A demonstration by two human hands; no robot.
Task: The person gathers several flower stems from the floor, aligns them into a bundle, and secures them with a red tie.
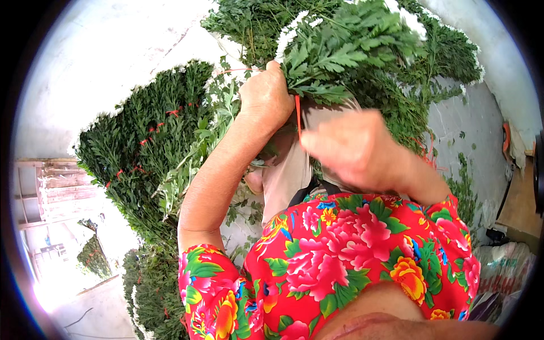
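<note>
My left hand is closed at the lower end of a leafy bunch of white chrysanthemums, whose leaves and white blooms fan out to the upper right. A red tie string runs taut from beside this fist down to my right hand. The right hand is blurred, with its fingers curled and thumb pinched on the string's end. A thin reddish strand also stretches left from the left fist. The bunch's stems are mostly hidden behind my hands.
Tied chrysanthemum bunches are stacked at the left, with red ties showing. More flowers lie ahead. Loose red strings and leaf scraps are at the right. A plastic bag sits at the lower right.
</note>
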